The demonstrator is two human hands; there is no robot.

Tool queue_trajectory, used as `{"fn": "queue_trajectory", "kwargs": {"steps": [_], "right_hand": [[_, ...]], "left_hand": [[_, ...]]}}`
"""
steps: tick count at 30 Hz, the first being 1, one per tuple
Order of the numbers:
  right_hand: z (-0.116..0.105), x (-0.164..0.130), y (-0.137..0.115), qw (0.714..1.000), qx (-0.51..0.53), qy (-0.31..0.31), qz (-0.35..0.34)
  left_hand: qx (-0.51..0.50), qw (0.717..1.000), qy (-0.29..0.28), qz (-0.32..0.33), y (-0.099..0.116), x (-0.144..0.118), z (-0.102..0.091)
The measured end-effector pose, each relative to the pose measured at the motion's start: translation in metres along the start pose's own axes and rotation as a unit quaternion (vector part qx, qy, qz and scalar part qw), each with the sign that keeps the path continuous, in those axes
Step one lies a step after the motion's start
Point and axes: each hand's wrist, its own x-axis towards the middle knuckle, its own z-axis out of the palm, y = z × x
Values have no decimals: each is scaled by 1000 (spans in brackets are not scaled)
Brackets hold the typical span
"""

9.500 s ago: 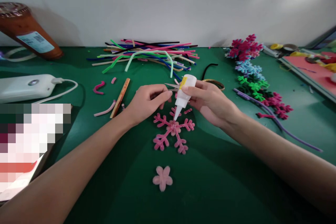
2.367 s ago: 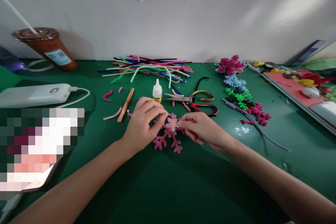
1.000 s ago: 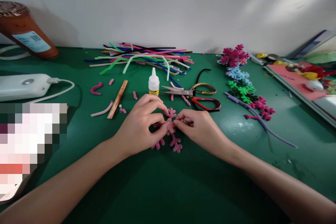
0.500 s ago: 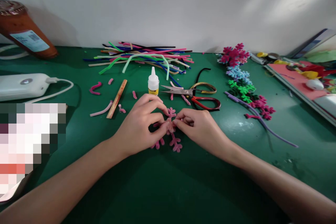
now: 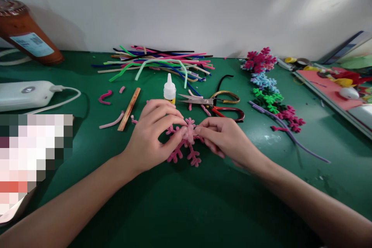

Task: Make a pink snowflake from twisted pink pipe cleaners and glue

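Note:
A pink pipe-cleaner snowflake [image 5: 194,155] lies on the green table between my hands, with a paler pink fuzzy piece [image 5: 189,133] at its middle. My left hand [image 5: 157,131] curves over its left side, thumb and fingertips closed on the pale centre. From the right, my right hand [image 5: 222,133] pinches the same centre between thumb and forefinger, its other fingers curled below. Parts of the snowflake's side arms are hidden under my fingers. Just behind my left hand stands a white glue bottle [image 5: 169,90] with a pointed nozzle.
Scissors [image 5: 213,102] lie partly open behind my right hand. A wooden stick [image 5: 129,109] and pink scraps are to the left. A heap of pipe cleaners [image 5: 162,62] lies by the wall. Coloured snowflakes [image 5: 266,81] line the right, beside a purple pipe cleaner [image 5: 290,133].
My right hand has shifted slightly right and its lower fingers have spread. My left hand has moved a little left, so more of the snowflake's arms and pale centre shows.

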Motion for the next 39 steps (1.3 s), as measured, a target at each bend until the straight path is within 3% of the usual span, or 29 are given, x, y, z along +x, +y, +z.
{"fn": "queue_trajectory", "kwargs": {"steps": [7,14,24,28,32,39], "right_hand": [[-1,-1,1,995,101,-2,12],[3,-3,4,999,32,5,9],[3,-1,6,999,38,21,12],[5,-2,6,999,-30,26,11],[8,-4,7,989,-121,67,-49],[11,-5,10,979,-163,82,-90]], "left_hand": [[3,1000,-20,-20,-1,1,0],[-21,998,-52,-21,0,2,1],[-39,996,-79,-23,-2,2,2],[-41,995,-84,-19,-4,1,3],[-34,996,-85,-18,-4,1,4],[-10,996,-87,-16,-4,-1,5]]}}
